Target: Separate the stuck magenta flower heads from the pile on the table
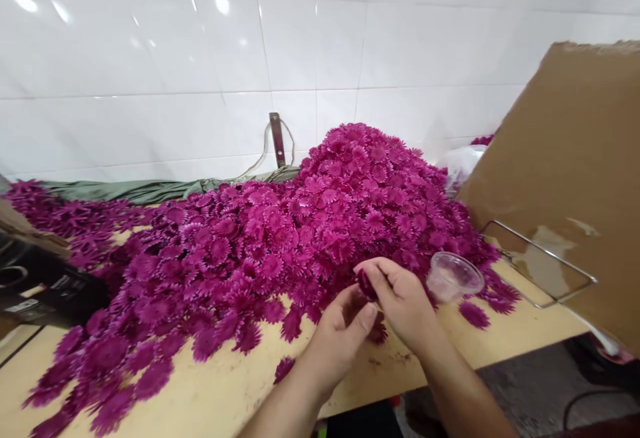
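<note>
In the head view, a small dark magenta flower head (367,286) sits between my two hands, over the front of the table. My right hand (397,295) pinches it from above, thumb against curled fingers. My left hand (343,331) is closed around its lower side, the thumb pointing toward the right hand; the fingertips are partly hidden. Just behind both hands rises a large heap of magenta flower heads (350,185) with fringed petals. A loose flower head (284,369) lies left of my left wrist, partly covered by it.
A clear plastic tub (454,277) stands right of my right hand. Beyond it are a bent wire frame (543,265) and a large cardboard sheet (560,151). A black object (50,285) is at left. Green cloth (135,190) lines the tiled wall. The tabletop (210,391) ends near my forearms.
</note>
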Available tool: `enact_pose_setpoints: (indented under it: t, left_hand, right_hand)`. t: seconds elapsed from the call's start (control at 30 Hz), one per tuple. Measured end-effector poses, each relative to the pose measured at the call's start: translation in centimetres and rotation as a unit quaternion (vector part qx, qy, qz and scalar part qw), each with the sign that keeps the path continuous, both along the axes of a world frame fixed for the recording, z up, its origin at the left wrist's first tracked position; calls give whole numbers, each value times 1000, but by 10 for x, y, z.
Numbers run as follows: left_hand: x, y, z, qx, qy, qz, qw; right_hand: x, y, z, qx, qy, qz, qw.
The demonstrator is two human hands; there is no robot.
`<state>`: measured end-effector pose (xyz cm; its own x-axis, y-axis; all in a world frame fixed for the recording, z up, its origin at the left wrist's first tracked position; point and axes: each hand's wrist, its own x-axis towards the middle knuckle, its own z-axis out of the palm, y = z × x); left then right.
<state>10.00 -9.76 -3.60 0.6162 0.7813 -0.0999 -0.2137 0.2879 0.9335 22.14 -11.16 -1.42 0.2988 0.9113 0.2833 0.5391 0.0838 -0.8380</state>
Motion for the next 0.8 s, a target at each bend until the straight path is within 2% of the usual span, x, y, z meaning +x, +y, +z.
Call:
enact_pose_setpoints:
  t: [0.07,0.13,0.27,0.33,0.4,0.5,0.57,0.63,0.7,0.8]
  left_hand:
    - [-3,-1,1,-71,-41,13,997]
    - [-10,0,0,-106,-49,33,993]
    - [-32,3,-6,-109,-55,82,989]
    - [-47,6,-9,-95,-51,118,987]
    - [-65,9,-11,-61,-27,167,984]
    - [-93,14,-15,12,39,252,967]
    - [-110,16,-19,41,81,306,948]
    - [-122,17,-25,48,109,331,936]
    - [-129,17,-29,49,130,340,930]
    - [-131,19,-32,49,154,336,928]
  right_hand:
    - [-12,-1,0,-1,-46,54,997]
    - [-20,-3,3,-13,-91,99,991]
    - [-27,-10,19,-72,-163,254,951]
    - [-29,-9,29,-91,-196,297,930]
    - [-32,3,35,-72,-239,265,931]
    - [-36,42,38,-46,-296,133,945]
    - [-42,72,36,-97,-309,62,944]
    - [-53,96,30,-177,-298,63,936]
    - [-66,107,21,-225,-295,109,922]
    - [-84,105,4,-222,-352,156,896]
